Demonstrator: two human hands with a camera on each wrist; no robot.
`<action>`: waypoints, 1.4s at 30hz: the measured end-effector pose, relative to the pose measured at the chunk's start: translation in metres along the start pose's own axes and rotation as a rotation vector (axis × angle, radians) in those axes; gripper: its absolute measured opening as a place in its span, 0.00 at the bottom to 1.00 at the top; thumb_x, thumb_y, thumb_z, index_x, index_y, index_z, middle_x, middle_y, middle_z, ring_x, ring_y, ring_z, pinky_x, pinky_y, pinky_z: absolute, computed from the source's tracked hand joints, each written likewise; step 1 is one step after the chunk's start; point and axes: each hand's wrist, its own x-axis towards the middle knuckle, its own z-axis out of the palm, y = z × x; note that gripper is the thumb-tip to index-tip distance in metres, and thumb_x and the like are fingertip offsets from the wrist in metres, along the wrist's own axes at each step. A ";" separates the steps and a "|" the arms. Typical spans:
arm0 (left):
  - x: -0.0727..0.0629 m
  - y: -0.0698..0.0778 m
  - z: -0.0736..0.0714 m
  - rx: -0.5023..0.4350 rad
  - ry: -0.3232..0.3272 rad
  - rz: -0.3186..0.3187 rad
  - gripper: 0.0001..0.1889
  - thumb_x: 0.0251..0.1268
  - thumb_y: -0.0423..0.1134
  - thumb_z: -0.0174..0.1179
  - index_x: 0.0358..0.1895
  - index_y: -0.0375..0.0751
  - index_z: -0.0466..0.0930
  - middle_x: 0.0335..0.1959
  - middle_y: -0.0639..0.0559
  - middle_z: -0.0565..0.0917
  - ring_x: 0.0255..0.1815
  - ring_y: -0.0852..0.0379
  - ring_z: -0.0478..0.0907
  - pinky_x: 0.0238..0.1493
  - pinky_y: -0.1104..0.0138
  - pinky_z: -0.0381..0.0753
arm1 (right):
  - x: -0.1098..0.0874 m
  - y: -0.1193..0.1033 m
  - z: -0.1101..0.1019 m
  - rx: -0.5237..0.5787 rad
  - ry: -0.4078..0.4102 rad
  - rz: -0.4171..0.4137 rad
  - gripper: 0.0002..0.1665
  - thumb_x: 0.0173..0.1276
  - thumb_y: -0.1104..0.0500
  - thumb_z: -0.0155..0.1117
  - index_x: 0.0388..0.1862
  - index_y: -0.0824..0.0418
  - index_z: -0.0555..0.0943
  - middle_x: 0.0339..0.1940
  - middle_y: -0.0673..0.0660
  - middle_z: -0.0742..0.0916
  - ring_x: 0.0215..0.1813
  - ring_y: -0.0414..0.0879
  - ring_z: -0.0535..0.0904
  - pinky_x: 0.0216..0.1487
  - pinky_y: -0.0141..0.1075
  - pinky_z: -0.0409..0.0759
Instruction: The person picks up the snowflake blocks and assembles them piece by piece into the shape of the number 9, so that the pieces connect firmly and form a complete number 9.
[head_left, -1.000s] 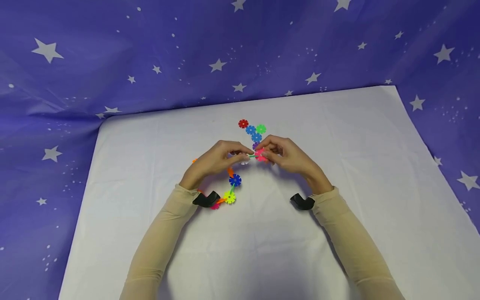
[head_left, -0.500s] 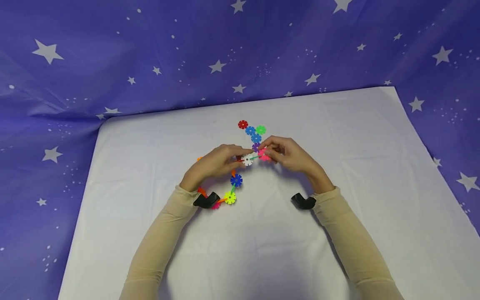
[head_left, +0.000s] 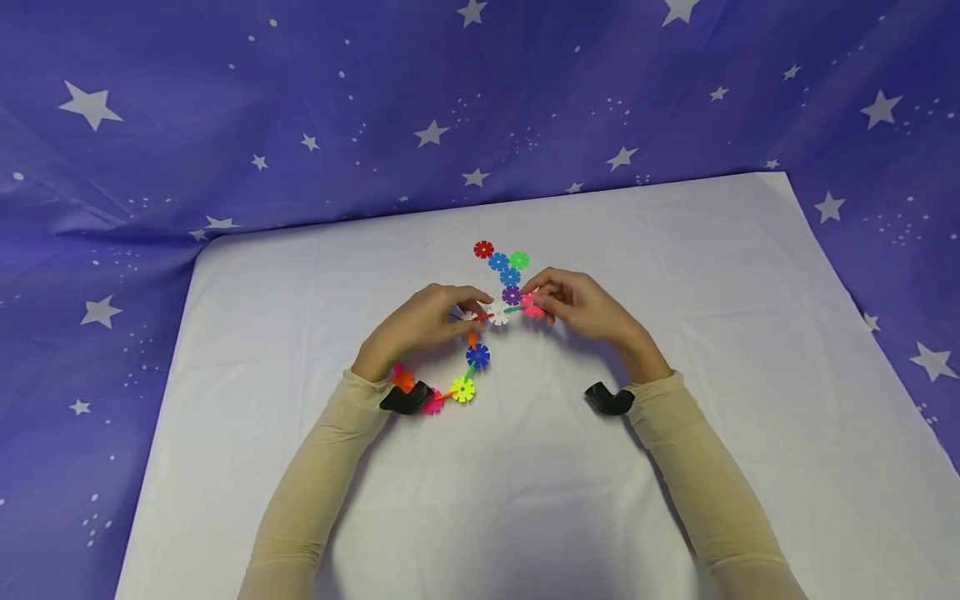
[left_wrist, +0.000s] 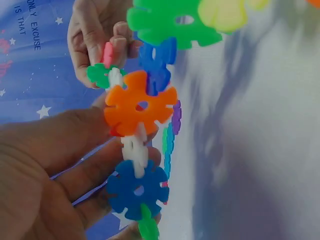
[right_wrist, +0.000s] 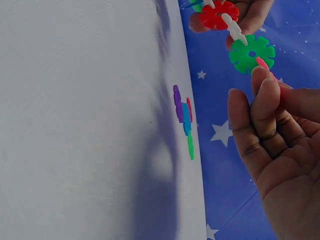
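Note:
A chain of notched plastic discs, linked edge to edge, hangs between the two hands above the white table. My right hand (head_left: 581, 307) pinches the pink disc (head_left: 531, 304) at its end between thumb and fingers. Beside that come a green disc (right_wrist: 252, 54), a white disc (head_left: 498, 314) and a red disc (right_wrist: 219, 15). The left hand (head_left: 429, 318) holds the chain at the red disc, its grip partly hidden behind the orange disc (left_wrist: 141, 102) in the left wrist view. Further along, a dark blue disc (head_left: 477, 356) and a yellow disc (head_left: 463, 389) curve back below the left wrist.
Several discs lie flat on the white table (head_left: 675, 250) beyond the hands: red (head_left: 483, 249), light blue (head_left: 498, 262), light green (head_left: 519, 260) and purple (head_left: 512, 296). A purple star-patterned cloth (head_left: 375, 100) stands behind the table.
My left fingers have moved off the white disc to the red one, leaving the white disc in sight. The right hand has shifted slightly right with the pink disc, stretching the chain.

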 end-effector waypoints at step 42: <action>-0.053 0.013 -0.014 0.212 -0.010 -0.147 0.37 0.60 0.49 0.69 0.71 0.42 0.67 0.71 0.42 0.68 0.73 0.42 0.61 0.71 0.45 0.59 | 0.019 0.010 0.001 -0.393 -0.041 0.129 0.15 0.71 0.63 0.60 0.55 0.63 0.80 0.39 0.58 0.82 0.38 0.47 0.73 0.39 0.35 0.72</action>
